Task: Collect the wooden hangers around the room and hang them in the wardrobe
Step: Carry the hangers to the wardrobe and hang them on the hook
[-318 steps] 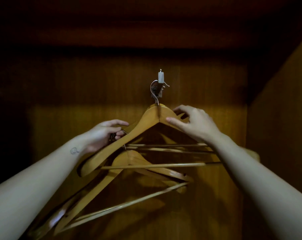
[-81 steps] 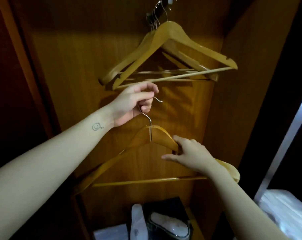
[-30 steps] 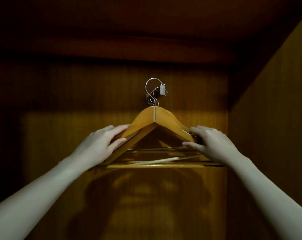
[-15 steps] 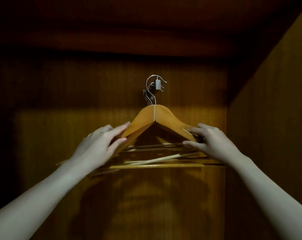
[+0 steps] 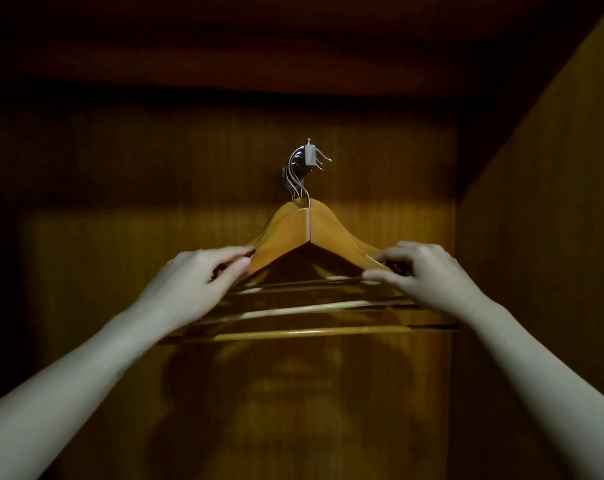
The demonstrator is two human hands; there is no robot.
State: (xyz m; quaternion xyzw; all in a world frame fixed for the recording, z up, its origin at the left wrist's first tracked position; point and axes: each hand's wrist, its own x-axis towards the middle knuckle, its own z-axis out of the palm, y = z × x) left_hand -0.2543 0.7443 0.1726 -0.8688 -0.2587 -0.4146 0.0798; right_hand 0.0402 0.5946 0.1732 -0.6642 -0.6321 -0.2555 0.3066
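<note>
Evidently at the hanging step: left hand pinches one shoulder of the front hanger, right hand the other; next, release gently without unseating the hooks above.

Free room is left beneath the hangers, before the back panel. Passage is blocked rightward by the side wall, upward by the top panel.
</note>
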